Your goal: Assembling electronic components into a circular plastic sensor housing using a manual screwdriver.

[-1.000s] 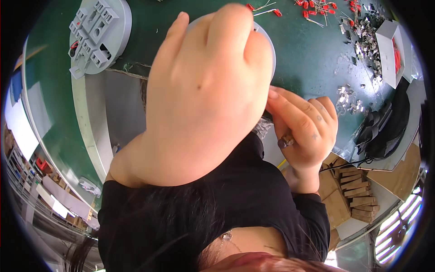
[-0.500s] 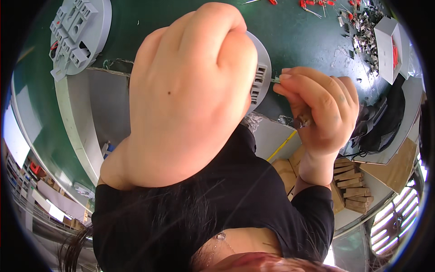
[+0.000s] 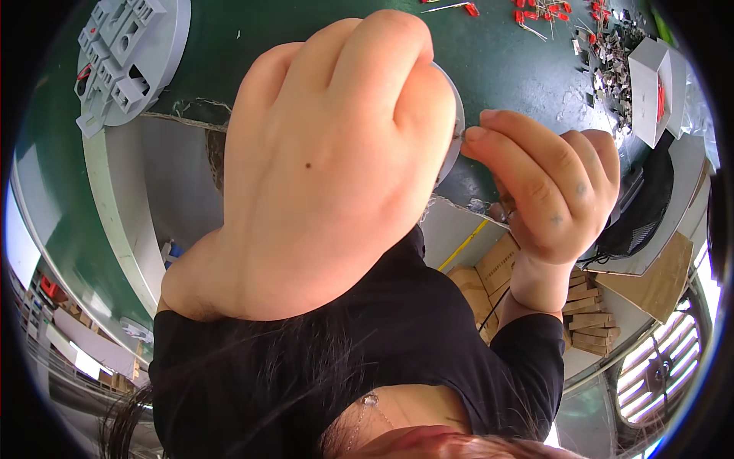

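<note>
The work looks midway, as far as can be judged. A round, pale grey plastic disc (image 3: pixel 454 157) lies beneath the person's left hand (image 3: pixel 336 168), at the near edge of the dark green bench (image 3: pixel 527 76); only a strip of its right rim shows, so how many of its fittings are in place cannot be told. The left hand is curled over the disc, its grip hidden on the underside. The right hand (image 3: pixel 547 180) has thumb and forefinger drawn close together just beside that rim; whether a tiny part sits between them is too small to tell.

Plenty of loose stock seems left to use: red components with thin wire leads (image 3: pixel 520 15), a single red component (image 3: pixel 472 10) apart from them, and a scattered heap of small silvery metal pieces (image 3: pixel 614 69). Beside the heap stands an open white box (image 3: pixel 646 88) with something red inside.

At the upper left lies a second grey plastic disc (image 3: pixel 157 65) with moulded blocks and slots. A black mesh-like item (image 3: pixel 642 206) is right of the right hand. The chief obstruction is the left hand itself, blocking the view.
</note>
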Tool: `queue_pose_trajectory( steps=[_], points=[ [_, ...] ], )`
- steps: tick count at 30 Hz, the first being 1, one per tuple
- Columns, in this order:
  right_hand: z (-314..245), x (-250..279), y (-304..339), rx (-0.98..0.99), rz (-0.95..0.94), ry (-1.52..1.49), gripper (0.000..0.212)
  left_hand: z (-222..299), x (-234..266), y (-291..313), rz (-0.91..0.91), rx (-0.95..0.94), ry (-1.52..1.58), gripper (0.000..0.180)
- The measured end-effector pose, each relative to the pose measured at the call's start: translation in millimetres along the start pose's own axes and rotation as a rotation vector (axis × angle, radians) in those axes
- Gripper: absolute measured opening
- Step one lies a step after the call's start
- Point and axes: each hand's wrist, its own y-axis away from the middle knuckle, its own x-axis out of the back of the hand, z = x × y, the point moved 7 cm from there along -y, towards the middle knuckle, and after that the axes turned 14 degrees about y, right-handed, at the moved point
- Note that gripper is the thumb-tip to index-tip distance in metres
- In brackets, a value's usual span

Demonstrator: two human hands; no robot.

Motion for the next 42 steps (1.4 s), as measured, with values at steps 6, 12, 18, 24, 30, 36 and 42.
queue_pose_trajectory(
  steps=[6, 12, 18, 24, 30, 36, 42],
  points=[
    [-6, 7, -10, 0.086, -0.009, 0.047, 0.022, -5, 4, 7, 0.065, 0.059, -0.008, 0.029],
    [-10, 5, -18, 0.133, -0.042, 0.040, 0.020, -5, 5, 11, 0.090, 0.046, -0.062, 0.028],
    [-21, 10, -29, -0.017, -0.315, 0.072, 0.020, -4, 5, 9, 0.067, 0.042, -0.046, 0.028],
    [-30, 9, -33, -0.061, -0.476, 0.108, 0.031, -7, 4, 6, -0.038, 0.123, 0.017, 0.026],
    [-26, 6, -7, -0.229, -0.571, 0.033, 0.043, -15, 8, 7, -0.068, 0.179, 0.204, 0.022],
    [64, 29, 106, -1.241, -0.360, 0.197, 0.031, -15, 8, 12, -0.096, 0.076, 0.196, 0.018],
    [41, 10, 64, -0.997, -0.207, -0.005, 0.024, -25, 9, 17, -0.131, 0.117, 0.239, 0.016]
  ],
)
